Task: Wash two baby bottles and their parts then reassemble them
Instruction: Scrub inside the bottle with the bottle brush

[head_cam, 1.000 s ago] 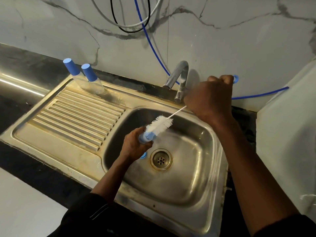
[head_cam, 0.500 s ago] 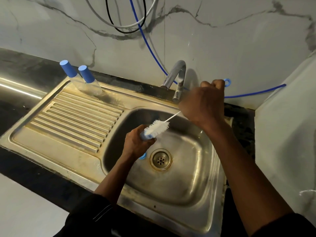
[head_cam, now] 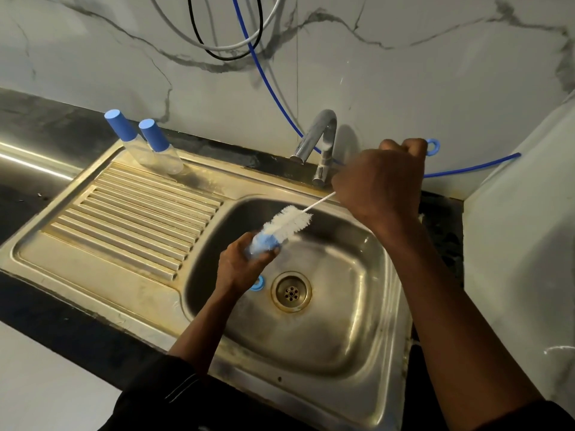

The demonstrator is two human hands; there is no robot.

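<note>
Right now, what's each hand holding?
Left hand: grips a blue bottle part.
Right hand: grips the bottle brush by its handle.

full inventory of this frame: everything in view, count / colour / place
sink: 1, steel, centre
drainboard: 1, steel, ribbed, left of basin
drain: 1, steel, basin floor
tap: 1, chrome, behind basin
capped bottles: 2, clear with blue caps, back corner of drainboard
bottle brush: 1, white bristles, blue loop end, over basin
blue bottle part: 1, blue, bristles against it
blue ring: 1, basin floor left of drain, partly hidden
cables: at least 3, white, black, blue, on wall
counter: 1, dark, around sink
left hand: grips blue bottle part
right hand: grips brush handle
</note>
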